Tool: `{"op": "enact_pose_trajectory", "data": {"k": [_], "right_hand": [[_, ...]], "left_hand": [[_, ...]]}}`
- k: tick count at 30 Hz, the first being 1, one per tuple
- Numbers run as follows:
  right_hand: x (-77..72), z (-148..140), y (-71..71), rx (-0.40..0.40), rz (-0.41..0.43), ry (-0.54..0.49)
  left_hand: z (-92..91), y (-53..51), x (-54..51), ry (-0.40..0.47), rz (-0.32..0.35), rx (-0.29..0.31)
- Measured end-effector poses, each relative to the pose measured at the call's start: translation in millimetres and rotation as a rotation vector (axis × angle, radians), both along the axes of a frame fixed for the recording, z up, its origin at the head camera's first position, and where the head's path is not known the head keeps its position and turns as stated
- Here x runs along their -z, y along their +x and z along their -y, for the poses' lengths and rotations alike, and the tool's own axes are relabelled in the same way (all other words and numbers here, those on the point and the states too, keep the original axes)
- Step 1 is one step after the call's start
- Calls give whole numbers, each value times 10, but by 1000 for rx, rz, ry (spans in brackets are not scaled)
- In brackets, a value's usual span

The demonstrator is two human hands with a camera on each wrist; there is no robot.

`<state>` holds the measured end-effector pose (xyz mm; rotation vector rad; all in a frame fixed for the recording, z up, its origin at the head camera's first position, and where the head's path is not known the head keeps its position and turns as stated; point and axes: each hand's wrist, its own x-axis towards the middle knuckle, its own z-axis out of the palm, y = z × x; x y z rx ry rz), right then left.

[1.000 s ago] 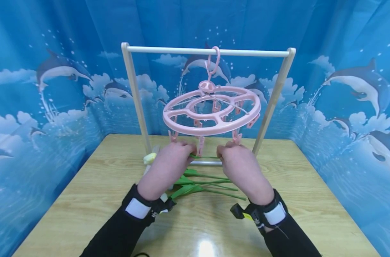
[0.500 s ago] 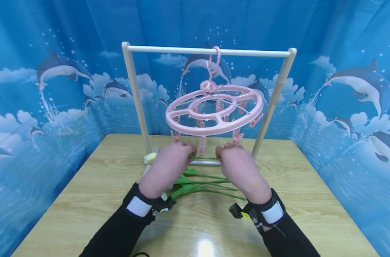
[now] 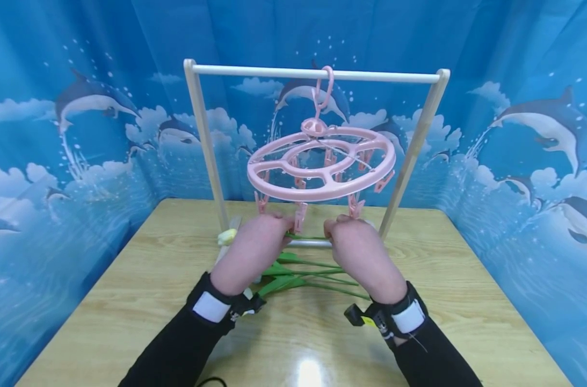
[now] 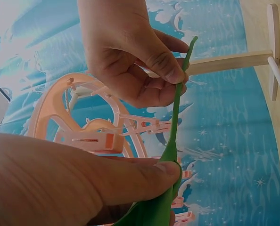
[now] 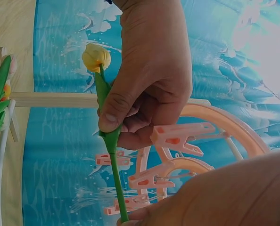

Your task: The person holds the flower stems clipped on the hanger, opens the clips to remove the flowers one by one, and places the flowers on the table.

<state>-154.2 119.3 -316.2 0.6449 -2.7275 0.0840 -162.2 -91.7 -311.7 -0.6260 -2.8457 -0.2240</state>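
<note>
A yellow tulip [image 5: 96,57] with a green stem [image 3: 306,237] lies level between both hands. The left hand [image 3: 264,231] pinches it at the leaf below the bloom, thumb on the green in the left wrist view. Near the stem's tip, the right hand [image 3: 356,236] pinches it between thumb and fingers. Right above hangs a pink round clip hanger [image 3: 293,192]. One pink clip [image 3: 300,217] dangles in front of the stem, beside the left fingertips. Another clip [image 3: 355,206] hangs just over the right hand.
A wooden rack [image 3: 414,156] carries the hanger on its white top bar [image 3: 254,70]. Several more tulips with green stems [image 3: 322,273] lie on the wooden table [image 3: 467,322], partly under the left forearm. A dolphin-print curtain [image 3: 56,161] encloses the back and sides.
The hanger has shifted slightly right, and its front clip has swung a little left. The right hand has moved slightly left along with the stem grip. Both hands keep hold of the tulip.
</note>
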Motion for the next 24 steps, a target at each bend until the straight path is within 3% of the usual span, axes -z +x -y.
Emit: {"op": "enact_pose_trajectory", "data": {"k": [9,18,24], "right_hand": [[64,6,-18,-8,17,-3],[135,4,-52,-57,-27,-18],[158,8,-86,-58,6,-35]], "left_hand": [[-12,-55,79,-5,1,18],[-24,-83,109,-28,44,-7],[-35,-86,118,-36,62,-25]]}}
